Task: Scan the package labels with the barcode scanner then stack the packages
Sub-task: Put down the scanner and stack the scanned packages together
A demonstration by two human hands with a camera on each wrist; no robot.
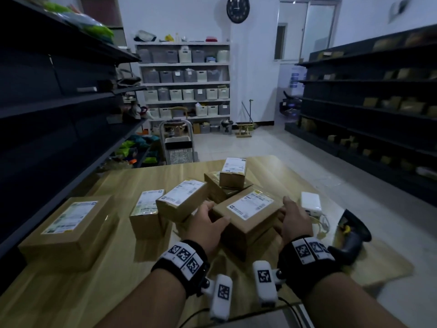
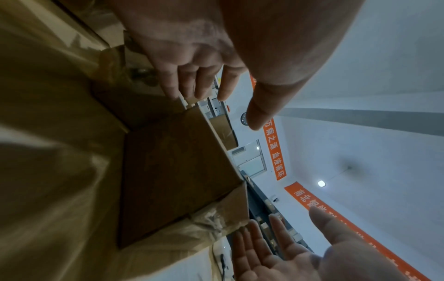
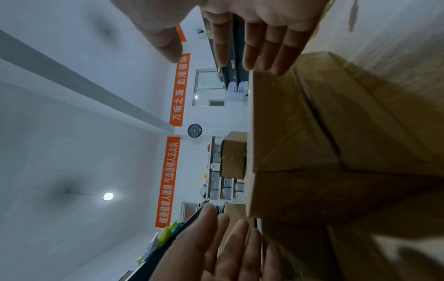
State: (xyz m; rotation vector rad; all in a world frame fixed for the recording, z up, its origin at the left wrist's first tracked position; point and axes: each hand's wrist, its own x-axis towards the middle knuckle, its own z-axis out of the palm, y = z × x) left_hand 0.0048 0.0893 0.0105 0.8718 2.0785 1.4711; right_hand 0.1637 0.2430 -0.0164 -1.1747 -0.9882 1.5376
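A brown box with a white label point(image 1: 248, 209) sits at the table's middle, apparently on top of another box. My left hand point(image 1: 208, 217) lies against its left side with fingers straight and the thumb on the near face. My right hand point(image 1: 293, 215) is flat at its right side. In the left wrist view the left fingers point(image 2: 192, 79) reach the box point(image 2: 173, 171), and the right palm point(image 2: 264, 252) is spread open beyond it. In the right wrist view straight right fingers point(image 3: 259, 47) touch the box's corner point(image 3: 288, 123). The black barcode scanner point(image 1: 352, 235) lies on the table to the right, untouched.
A large labelled box point(image 1: 68, 230) stands at the left of the wooden table point(image 1: 113, 280). Smaller labelled boxes point(image 1: 146, 211) point(image 1: 182, 200) point(image 1: 233, 172) crowd the middle and back. A white device point(image 1: 311, 203) with a cable lies near the scanner. Dark shelves line both sides.
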